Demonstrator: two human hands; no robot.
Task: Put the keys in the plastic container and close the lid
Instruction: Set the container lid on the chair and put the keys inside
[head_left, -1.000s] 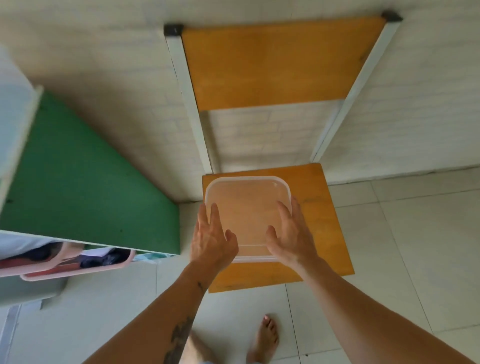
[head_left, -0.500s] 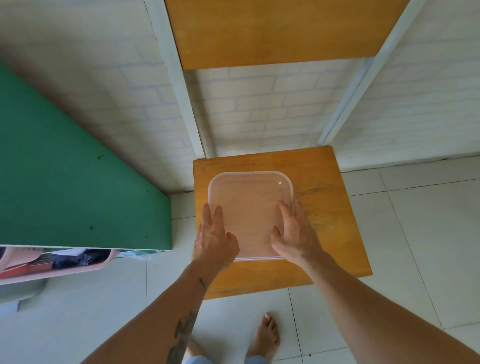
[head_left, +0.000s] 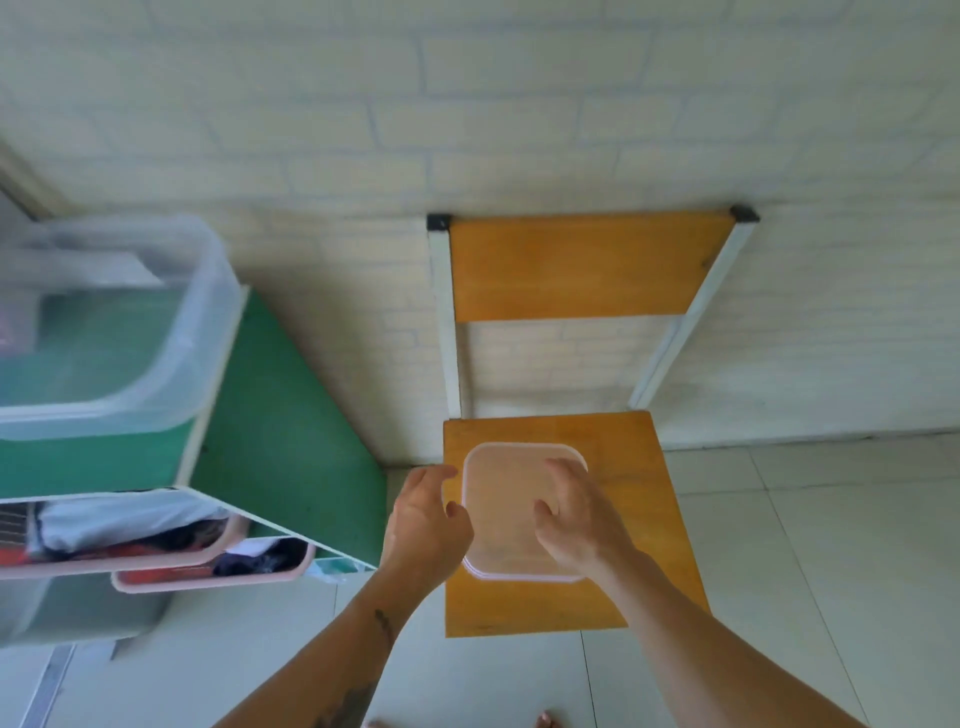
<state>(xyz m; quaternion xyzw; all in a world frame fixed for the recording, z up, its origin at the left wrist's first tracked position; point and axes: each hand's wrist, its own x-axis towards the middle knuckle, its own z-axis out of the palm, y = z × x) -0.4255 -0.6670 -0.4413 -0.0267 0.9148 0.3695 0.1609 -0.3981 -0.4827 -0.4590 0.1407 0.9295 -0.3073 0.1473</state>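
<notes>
A translucent square plastic container (head_left: 511, 488) with its lid on lies flat on the orange seat of a wooden chair (head_left: 623, 519). My left hand (head_left: 423, 525) is at the container's left edge, fingers curled and apart, thumb close to the rim. Over the container's right half is my right hand (head_left: 576, 519), fingers bent and spread, holding nothing I can see. No keys are visible; the cloudy lid hides the inside.
A green table (head_left: 280, 447) stands to the left with a large clear plastic tub (head_left: 171, 332) on it. Pink trays of clothes (head_left: 208, 564) sit beneath it. The chair backs onto a white brick wall (head_left: 519, 104). Bare feet show on the tiled floor (head_left: 831, 545).
Both hands lay flat on the lid's near corners; now their fingers are curled and raised, and the left hand has shifted off the left edge. The view has pulled back, revealing the clear tub.
</notes>
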